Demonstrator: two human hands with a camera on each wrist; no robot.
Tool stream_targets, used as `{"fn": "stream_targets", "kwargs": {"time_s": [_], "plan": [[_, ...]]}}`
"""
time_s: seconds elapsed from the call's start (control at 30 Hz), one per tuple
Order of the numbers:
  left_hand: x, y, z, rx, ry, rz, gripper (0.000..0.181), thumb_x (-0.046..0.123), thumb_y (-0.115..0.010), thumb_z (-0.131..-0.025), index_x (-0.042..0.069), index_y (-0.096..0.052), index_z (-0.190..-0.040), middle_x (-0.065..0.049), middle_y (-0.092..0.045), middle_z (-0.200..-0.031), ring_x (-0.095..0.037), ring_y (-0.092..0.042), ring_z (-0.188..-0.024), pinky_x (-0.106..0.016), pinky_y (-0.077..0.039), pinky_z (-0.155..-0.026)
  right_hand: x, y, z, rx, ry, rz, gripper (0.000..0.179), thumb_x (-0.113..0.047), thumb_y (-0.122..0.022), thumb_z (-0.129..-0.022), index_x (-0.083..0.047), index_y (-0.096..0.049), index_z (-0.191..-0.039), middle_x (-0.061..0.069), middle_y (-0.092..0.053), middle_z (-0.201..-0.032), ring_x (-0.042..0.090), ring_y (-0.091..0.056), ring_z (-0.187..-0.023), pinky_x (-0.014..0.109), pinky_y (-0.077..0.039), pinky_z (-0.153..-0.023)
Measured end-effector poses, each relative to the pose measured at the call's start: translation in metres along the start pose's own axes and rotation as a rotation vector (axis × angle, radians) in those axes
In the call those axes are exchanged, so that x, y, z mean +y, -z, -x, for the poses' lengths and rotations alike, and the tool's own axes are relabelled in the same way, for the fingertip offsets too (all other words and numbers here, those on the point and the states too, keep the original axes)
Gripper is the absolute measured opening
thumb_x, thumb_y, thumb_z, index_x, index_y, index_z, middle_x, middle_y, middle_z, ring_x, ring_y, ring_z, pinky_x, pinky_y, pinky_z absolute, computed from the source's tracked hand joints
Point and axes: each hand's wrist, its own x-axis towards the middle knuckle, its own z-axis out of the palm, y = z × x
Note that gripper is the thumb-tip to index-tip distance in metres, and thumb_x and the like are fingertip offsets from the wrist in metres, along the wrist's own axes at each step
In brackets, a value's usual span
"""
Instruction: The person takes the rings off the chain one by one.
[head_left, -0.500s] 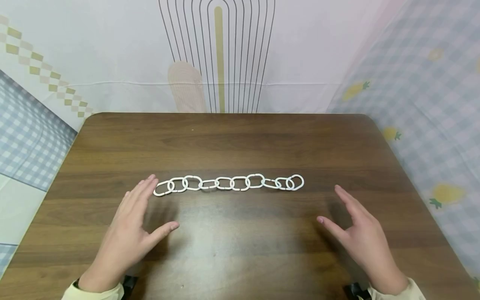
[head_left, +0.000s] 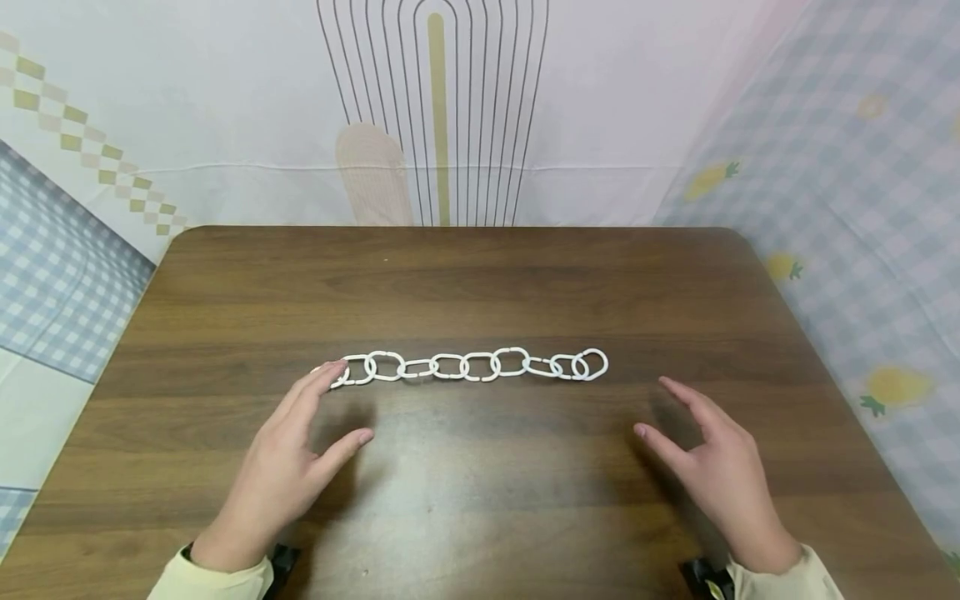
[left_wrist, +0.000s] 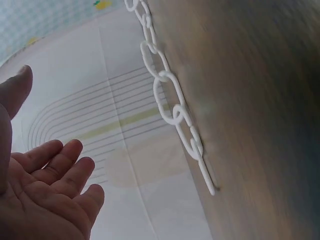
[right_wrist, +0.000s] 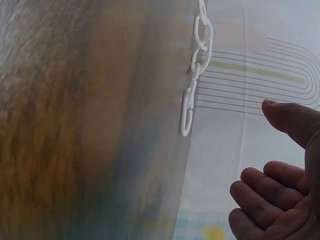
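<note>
A white chain point(head_left: 480, 367) of several oval links lies stretched from left to right across the wooden table. In the head view my left hand point(head_left: 281, 467) hovers at its left end, fingertips overlapping the end link and hiding part of it. The thumb is spread from the fingers, and nothing is held. My right hand point(head_left: 720, 467) hangs over the table to the right of the chain's right end, thumb and fingers apart, holding nothing. Both wrist views show the chain point(left_wrist: 167, 95) beyond relaxed fingers point(right_wrist: 260, 200), with a gap between.
The brown wooden table point(head_left: 450, 283) has rounded far corners. Behind it hangs a white cloth point(head_left: 600, 108) with an arch pattern. A blue checked cloth point(head_left: 847, 217) with pineapples hangs at the right, another checked cloth point(head_left: 60, 250) at the left.
My left hand has moved to the right and slightly nearer to me, its fingertips now covering the chain's left end. The right hand has shifted slightly left; the chain has stayed put.
</note>
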Motion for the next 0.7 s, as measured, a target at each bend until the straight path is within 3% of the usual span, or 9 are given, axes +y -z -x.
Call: {"fn": "stream_targets", "kwargs": {"time_s": [0.2,0.47,0.7], "plan": [[0.006,-0.010,-0.004,-0.003,-0.019,0.026,0.078,0.011,-0.086,-0.076,0.006,-0.049,-0.145,-0.011,-0.057,-0.139,-0.030,-0.054,-0.127,-0.014,-0.025,-0.112,0.002,-0.003,-0.002,-0.023,-0.033,-0.011,0.058,-0.019,-0.088,-0.076,-0.009,-0.067,-0.128,0.013,-0.070,-0.123,0.038,-0.065,-0.112,0.047,-0.045,-0.085],[0.019,-0.028,-0.014,-0.034,-0.033,0.024,0.072,0.017,-0.085,-0.078,0.003,-0.052,-0.141,-0.014,-0.058,-0.138,-0.031,-0.055,-0.128,-0.041,-0.038,-0.110,0.001,-0.006,-0.007,-0.090,-0.063,-0.027,0.051,-0.022,-0.085,-0.081,-0.007,-0.067,-0.126,0.013,-0.070,-0.123,0.035,-0.064,-0.113,0.049,-0.046,-0.087],[0.031,-0.045,-0.024,-0.065,-0.101,0.065,0.063,0.018,-0.083,-0.083,0.002,-0.055,-0.137,-0.012,-0.060,-0.135,-0.030,-0.056,-0.127,-0.042,-0.041,-0.108,0.001,-0.009,-0.013,-0.113,-0.065,-0.051,0.046,-0.022,-0.083,-0.083,-0.006,-0.067,-0.124,0.012,-0.071,-0.119,0.034,-0.067,-0.108,0.049,-0.047,-0.089]]}}
